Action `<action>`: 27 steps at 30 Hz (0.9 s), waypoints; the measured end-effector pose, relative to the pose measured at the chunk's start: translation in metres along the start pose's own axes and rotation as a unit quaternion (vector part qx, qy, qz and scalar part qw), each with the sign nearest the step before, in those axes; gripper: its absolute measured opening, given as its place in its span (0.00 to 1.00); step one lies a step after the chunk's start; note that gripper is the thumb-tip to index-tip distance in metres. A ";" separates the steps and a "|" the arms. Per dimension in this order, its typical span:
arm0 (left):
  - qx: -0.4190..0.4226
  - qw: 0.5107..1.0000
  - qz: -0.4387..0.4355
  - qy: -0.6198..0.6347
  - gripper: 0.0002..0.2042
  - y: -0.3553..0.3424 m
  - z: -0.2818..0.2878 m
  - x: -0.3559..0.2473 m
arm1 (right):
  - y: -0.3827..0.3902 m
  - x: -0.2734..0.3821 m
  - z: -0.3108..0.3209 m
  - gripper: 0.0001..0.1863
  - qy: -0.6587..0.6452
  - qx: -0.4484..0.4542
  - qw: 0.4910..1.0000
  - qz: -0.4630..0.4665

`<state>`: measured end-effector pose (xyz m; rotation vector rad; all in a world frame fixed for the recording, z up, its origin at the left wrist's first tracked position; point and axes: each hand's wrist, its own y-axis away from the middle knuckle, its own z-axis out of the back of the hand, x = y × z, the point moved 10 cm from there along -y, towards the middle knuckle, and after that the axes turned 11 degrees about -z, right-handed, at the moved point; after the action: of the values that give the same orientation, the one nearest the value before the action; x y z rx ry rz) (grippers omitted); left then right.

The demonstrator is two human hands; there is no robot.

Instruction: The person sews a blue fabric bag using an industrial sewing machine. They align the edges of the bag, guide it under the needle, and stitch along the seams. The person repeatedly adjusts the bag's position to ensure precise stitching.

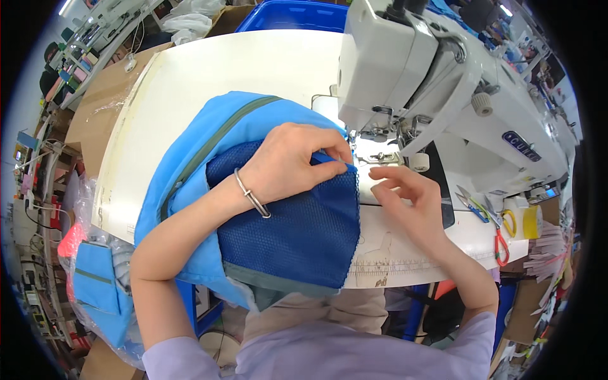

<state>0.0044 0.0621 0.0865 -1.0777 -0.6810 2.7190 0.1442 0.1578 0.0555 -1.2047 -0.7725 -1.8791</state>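
Note:
A light blue fabric bag piece (183, 149) with a grey-green zipper strip lies across the white sewing table, partly over its front edge. On top of it is a dark blue mesh panel (294, 231) with a grey-green band along its lower edge. My left hand (288, 161), a metal bangle at its wrist, pinches the mesh panel's upper right corner between thumb and fingers. Just right of that corner, my right hand (410, 199) is raised with thumb and fingers apart, holding nothing visible. The sewing machine (392, 69) stands beyond both hands, its needle area close to the pinched corner.
Blue-handled snips (474, 208), red-handled scissors (500, 244) and a yellow tape roll (532, 221) lie at the table's right end. A blue bin (291, 16) stands behind the table. More blue fabric pieces (98, 278) hang in plastic at lower left.

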 end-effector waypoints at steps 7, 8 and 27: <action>0.031 0.928 0.142 0.343 0.06 0.009 -0.013 0.010 | -0.007 0.023 -0.031 0.10 0.050 0.001 0.998 0.035; 0.041 0.912 0.154 0.378 0.06 0.010 -0.018 0.013 | -0.001 0.035 -0.028 0.10 0.093 -0.040 0.989 0.104; 0.090 0.978 0.045 0.180 0.08 0.010 -0.029 0.008 | 0.003 0.014 -0.022 0.13 0.052 -0.080 0.988 0.119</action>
<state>0.0184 0.0659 0.0580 -1.5273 -0.3291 2.4906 0.1326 0.1351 0.0610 -1.2263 -0.4075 -1.8132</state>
